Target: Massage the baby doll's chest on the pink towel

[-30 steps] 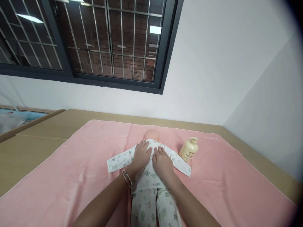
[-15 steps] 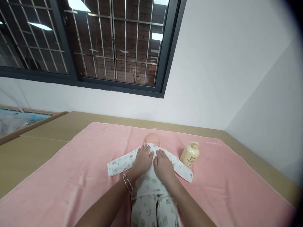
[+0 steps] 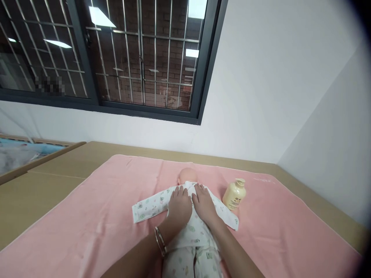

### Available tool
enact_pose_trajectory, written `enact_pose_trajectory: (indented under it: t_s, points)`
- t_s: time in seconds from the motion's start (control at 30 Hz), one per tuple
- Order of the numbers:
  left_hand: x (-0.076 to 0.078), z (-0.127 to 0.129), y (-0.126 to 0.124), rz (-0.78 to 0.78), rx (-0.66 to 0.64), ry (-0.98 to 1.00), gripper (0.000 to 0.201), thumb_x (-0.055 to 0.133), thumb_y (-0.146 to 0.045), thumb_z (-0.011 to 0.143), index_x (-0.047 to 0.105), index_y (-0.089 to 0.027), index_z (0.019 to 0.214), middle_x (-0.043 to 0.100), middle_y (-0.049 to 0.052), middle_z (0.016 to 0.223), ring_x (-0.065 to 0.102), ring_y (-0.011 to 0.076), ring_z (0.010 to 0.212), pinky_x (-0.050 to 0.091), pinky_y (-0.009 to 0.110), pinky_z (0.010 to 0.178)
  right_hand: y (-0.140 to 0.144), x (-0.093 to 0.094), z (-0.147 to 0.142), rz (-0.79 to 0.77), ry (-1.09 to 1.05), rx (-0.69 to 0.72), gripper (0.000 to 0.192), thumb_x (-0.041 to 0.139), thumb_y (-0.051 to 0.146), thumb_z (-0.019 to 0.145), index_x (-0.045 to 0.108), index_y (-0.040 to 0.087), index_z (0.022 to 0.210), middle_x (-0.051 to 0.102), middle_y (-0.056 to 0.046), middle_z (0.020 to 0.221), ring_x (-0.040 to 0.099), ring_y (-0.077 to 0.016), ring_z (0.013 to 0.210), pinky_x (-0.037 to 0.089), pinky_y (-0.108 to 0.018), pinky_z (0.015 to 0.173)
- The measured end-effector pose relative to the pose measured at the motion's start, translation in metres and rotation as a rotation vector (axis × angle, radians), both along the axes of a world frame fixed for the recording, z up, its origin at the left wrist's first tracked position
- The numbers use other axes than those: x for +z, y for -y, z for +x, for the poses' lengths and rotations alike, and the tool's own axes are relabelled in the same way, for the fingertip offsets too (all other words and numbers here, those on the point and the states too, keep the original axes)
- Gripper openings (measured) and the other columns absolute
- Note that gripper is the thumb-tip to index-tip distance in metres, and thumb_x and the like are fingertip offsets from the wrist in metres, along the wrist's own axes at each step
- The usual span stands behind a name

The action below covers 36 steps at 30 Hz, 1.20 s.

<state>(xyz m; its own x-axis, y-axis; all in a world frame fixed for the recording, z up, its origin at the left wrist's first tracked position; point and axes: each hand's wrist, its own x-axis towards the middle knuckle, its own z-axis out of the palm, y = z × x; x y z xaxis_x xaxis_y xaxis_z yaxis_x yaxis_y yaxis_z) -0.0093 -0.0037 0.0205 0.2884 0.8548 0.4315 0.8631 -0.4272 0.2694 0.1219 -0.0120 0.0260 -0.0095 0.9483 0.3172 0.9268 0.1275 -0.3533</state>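
Observation:
A baby doll [image 3: 188, 175] lies on a pink mat [image 3: 116, 216], its head toward the wall. It wears a white patterned top [image 3: 189, 231] with long sleeves spread to both sides, and matching trousers [image 3: 179, 264]. My left hand [image 3: 179, 206] rests flat on the left of the doll's chest, fingers stretched toward its head. On the right of the chest lies my right hand [image 3: 204, 204], also flat with its fingers out. Both palms cover part of the top. A bracelet circles my left wrist.
A cream pump bottle [image 3: 234, 194] stands on the mat beside the doll's right-hand sleeve. The mat lies on a wooden surface [image 3: 58, 170] against a white wall [image 3: 246, 96]. A dark-framed window [image 3: 199, 88] with bars is above. At the far left, a recess holds blue and clear plastic [image 3: 31, 148].
The view has tilted up slightly, so everything sits lower in the picture. My hands stay flat on the doll's chest; my left hand has shifted slightly to the right and toward me.

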Motion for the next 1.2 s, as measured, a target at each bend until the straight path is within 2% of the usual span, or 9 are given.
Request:
enact_pose_trajectory:
  t_s: [0.1, 0.2, 0.3, 0.37, 0.43, 0.73, 0.9, 1.03, 1.2]
  points:
    - [0.009, -0.008, -0.011, -0.06, -0.034, 0.084, 0.037, 0.04, -0.025, 0.091, 0.056, -0.01, 0.121, 0.059, 0.015, 0.125, 0.051, 0.029, 0.12, 0.038, 0.046, 0.104, 0.015, 0.012, -0.018, 0.024, 0.082, -0.092, 0.036, 0.036, 0.021, 0.094, 0.06, 0.01, 0.118, 0.064, -0.017, 0.114, 0.057, -0.0302, 0.113, 0.042, -0.043, 0.097]
    - [0.015, -0.014, -0.016, -0.098, -0.052, 0.138, 0.03, 0.044, -0.028, 0.09, 0.061, -0.014, 0.111, 0.064, 0.01, 0.112, 0.056, 0.0258, 0.107, 0.042, 0.043, 0.099, 0.024, 0.017, -0.026, 0.002, 0.098, -0.16, 0.034, 0.033, 0.024, 0.095, 0.065, 0.016, 0.102, 0.069, -0.011, 0.094, 0.066, -0.027, 0.09, 0.048, -0.038, 0.08]
    - [0.014, -0.014, -0.014, -0.092, -0.049, 0.183, 0.03, 0.045, -0.029, 0.09, 0.06, -0.016, 0.112, 0.062, 0.01, 0.117, 0.054, 0.0256, 0.112, 0.04, 0.043, 0.103, 0.017, 0.009, -0.019, -0.003, 0.026, -0.127, 0.04, 0.033, 0.028, 0.095, 0.061, 0.015, 0.12, 0.063, -0.012, 0.119, 0.059, -0.0286, 0.111, 0.046, -0.041, 0.092]
    - [0.012, -0.013, -0.011, -0.08, -0.042, 0.227, 0.033, 0.046, -0.029, 0.09, 0.058, -0.017, 0.118, 0.06, 0.009, 0.123, 0.051, 0.0256, 0.117, 0.037, 0.045, 0.107, 0.008, 0.001, -0.01, -0.002, -0.042, -0.069, 0.048, 0.035, 0.03, 0.095, 0.052, 0.011, 0.135, 0.049, -0.012, 0.139, 0.043, -0.0279, 0.131, 0.035, -0.041, 0.107]
    - [0.008, -0.012, -0.01, -0.071, -0.039, 0.266, 0.035, 0.046, -0.029, 0.09, 0.057, -0.016, 0.121, 0.059, 0.009, 0.126, 0.05, 0.0254, 0.12, 0.034, 0.046, 0.11, 0.001, -0.007, -0.003, -0.004, -0.091, -0.024, 0.053, 0.036, 0.032, 0.094, 0.046, 0.009, 0.14, 0.04, -0.011, 0.147, 0.031, -0.0261, 0.139, 0.024, -0.041, 0.115]
    - [0.003, -0.013, -0.015, -0.035, -0.035, 0.258, 0.035, 0.049, -0.027, 0.088, 0.058, -0.015, 0.12, 0.061, 0.009, 0.125, 0.053, 0.0248, 0.117, 0.038, 0.045, 0.108, -0.002, -0.014, -0.002, 0.047, -0.164, -0.02, 0.052, 0.037, 0.032, 0.093, 0.049, 0.01, 0.138, 0.042, -0.01, 0.145, 0.032, -0.0256, 0.138, 0.022, -0.042, 0.116]
    - [0.009, -0.011, -0.01, -0.021, -0.076, 0.022, 0.039, 0.038, -0.015, 0.09, 0.057, -0.014, 0.124, 0.059, 0.01, 0.13, 0.052, 0.0254, 0.123, 0.037, 0.046, 0.109, -0.002, -0.014, -0.001, 0.062, -0.135, -0.012, 0.051, 0.037, 0.03, 0.093, 0.049, 0.01, 0.138, 0.043, -0.011, 0.145, 0.035, -0.0249, 0.137, 0.021, -0.041, 0.117]
    - [0.002, -0.004, 0.003, 0.002, -0.062, -0.204, 0.046, 0.039, -0.006, 0.084, 0.055, -0.008, 0.127, 0.057, 0.017, 0.132, 0.051, 0.0294, 0.125, 0.04, 0.047, 0.107, -0.002, -0.013, 0.003, 0.001, -0.05, 0.016, 0.053, 0.034, 0.026, 0.093, 0.043, 0.007, 0.142, 0.036, -0.012, 0.149, 0.029, -0.0253, 0.14, 0.019, -0.042, 0.117]
    - [-0.009, 0.001, 0.007, 0.05, -0.053, -0.213, 0.049, 0.04, -0.006, 0.082, 0.052, -0.004, 0.129, 0.051, 0.021, 0.137, 0.046, 0.0309, 0.131, 0.037, 0.049, 0.108, 0.002, -0.002, 0.001, -0.079, 0.081, 0.044, 0.054, 0.029, 0.024, 0.095, 0.034, 0.005, 0.146, 0.029, -0.014, 0.152, 0.023, -0.0267, 0.143, 0.017, -0.043, 0.118]
